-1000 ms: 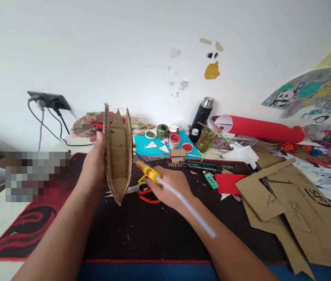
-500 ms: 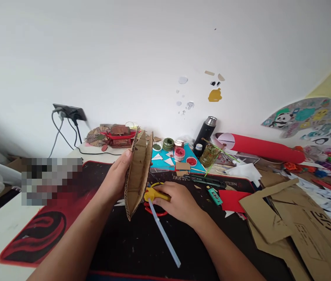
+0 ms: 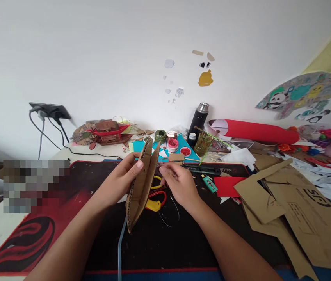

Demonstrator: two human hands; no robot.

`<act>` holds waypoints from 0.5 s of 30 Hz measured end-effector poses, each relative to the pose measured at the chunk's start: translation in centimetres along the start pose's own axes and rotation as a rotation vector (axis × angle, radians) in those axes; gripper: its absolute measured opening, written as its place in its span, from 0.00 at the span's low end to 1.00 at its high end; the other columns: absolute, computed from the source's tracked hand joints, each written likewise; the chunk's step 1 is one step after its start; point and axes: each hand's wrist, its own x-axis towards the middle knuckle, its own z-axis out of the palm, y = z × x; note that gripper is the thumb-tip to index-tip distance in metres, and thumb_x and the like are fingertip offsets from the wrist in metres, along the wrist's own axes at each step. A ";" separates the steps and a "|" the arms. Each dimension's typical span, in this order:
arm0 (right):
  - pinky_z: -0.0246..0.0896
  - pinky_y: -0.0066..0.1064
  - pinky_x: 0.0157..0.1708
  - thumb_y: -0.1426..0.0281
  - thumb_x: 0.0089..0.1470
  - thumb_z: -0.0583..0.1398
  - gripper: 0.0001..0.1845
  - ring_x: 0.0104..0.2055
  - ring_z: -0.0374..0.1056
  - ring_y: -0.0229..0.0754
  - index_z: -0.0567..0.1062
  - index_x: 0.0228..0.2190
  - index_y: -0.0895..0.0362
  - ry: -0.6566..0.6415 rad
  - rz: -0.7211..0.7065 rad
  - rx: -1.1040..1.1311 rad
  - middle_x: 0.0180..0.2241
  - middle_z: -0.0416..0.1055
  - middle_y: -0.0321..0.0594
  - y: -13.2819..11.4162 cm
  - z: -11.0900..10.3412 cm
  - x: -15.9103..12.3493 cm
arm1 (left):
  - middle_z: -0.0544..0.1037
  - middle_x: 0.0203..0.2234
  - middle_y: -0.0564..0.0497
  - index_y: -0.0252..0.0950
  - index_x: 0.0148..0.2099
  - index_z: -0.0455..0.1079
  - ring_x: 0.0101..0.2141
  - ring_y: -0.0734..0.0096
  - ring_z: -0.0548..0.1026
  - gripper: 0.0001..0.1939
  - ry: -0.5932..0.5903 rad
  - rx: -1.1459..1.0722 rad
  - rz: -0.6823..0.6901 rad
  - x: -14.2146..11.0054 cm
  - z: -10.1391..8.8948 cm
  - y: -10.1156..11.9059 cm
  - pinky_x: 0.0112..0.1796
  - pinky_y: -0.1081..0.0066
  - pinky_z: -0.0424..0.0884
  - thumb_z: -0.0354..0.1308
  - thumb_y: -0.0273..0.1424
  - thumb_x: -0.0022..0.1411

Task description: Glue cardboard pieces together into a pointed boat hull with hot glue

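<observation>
My left hand (image 3: 118,182) grips a narrow cardboard boat shape (image 3: 139,191) by its left wall and holds it upright over the black mat (image 3: 183,242). My right hand (image 3: 180,185) is just right of it. Its fingers are curled together with the tips at the boat's right wall. A yellow glue gun (image 3: 153,205) lies on the mat behind the boat, and its clear glue stick (image 3: 120,246) points toward me. Red-handled pliers (image 3: 157,195) lie beside the gun.
Cut cardboard sheets (image 3: 294,203) cover the right side. At the back stand a black flask (image 3: 197,119), a red paper roll (image 3: 259,132), paint pots (image 3: 172,144) on a blue sheet, and a glass jar (image 3: 203,143). A wall socket with cables (image 3: 48,111) is at the left.
My right hand has let go of the glue gun, which now lies on the mat, and has moved up to the boat. The boat has tilted and dropped lower.
</observation>
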 end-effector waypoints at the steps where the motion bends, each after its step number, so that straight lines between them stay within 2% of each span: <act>1: 0.63 0.31 0.29 0.48 0.69 0.61 0.24 0.26 0.73 0.42 0.83 0.41 0.56 0.021 0.021 0.058 0.24 0.78 0.36 0.0 -0.1 0.1 | 0.84 0.55 0.47 0.46 0.59 0.79 0.56 0.48 0.79 0.29 -0.013 0.016 -0.001 0.0 0.2 0.1 0.58 0.56 0.76 0.62 0.60 0.69; 4: 0.60 0.30 0.26 0.43 0.67 0.60 0.28 0.23 0.69 0.40 0.81 0.39 0.55 0.051 0.078 0.163 0.21 0.73 0.34 -0.2 -0.2 0.3 | 0.83 0.57 0.46 0.45 0.58 0.77 0.57 0.48 0.79 0.28 -0.058 0.044 -0.005 -0.1 0.7 0.4 0.59 0.57 0.75 0.61 0.60 0.69; 7: 0.60 0.30 0.26 0.45 0.65 0.63 0.24 0.23 0.68 0.40 0.80 0.37 0.54 0.073 0.058 0.180 0.21 0.71 0.32 -0.3 -0.1 0.3 | 0.82 0.57 0.44 0.44 0.57 0.76 0.57 0.48 0.79 0.28 -0.109 0.041 -0.015 -0.2 1.4 0.8 0.58 0.57 0.76 0.61 0.59 0.69; 10: 0.60 0.31 0.27 0.49 0.65 0.64 0.20 0.24 0.67 0.40 0.79 0.34 0.53 0.111 0.018 0.102 0.22 0.71 0.32 -0.3 0.1 0.1 | 0.83 0.55 0.44 0.45 0.57 0.75 0.57 0.47 0.80 0.28 -0.138 0.010 -0.028 -0.5 2.1 1.1 0.57 0.56 0.77 0.62 0.59 0.68; 15: 0.54 0.31 0.26 0.55 0.66 0.63 0.17 0.23 0.62 0.39 0.79 0.31 0.53 0.212 -0.038 -0.092 0.21 0.67 0.31 -0.5 -0.1 0.0 | 0.83 0.55 0.43 0.45 0.55 0.75 0.56 0.46 0.80 0.26 -0.184 -0.020 -0.026 -0.6 2.4 1.1 0.57 0.54 0.77 0.64 0.58 0.68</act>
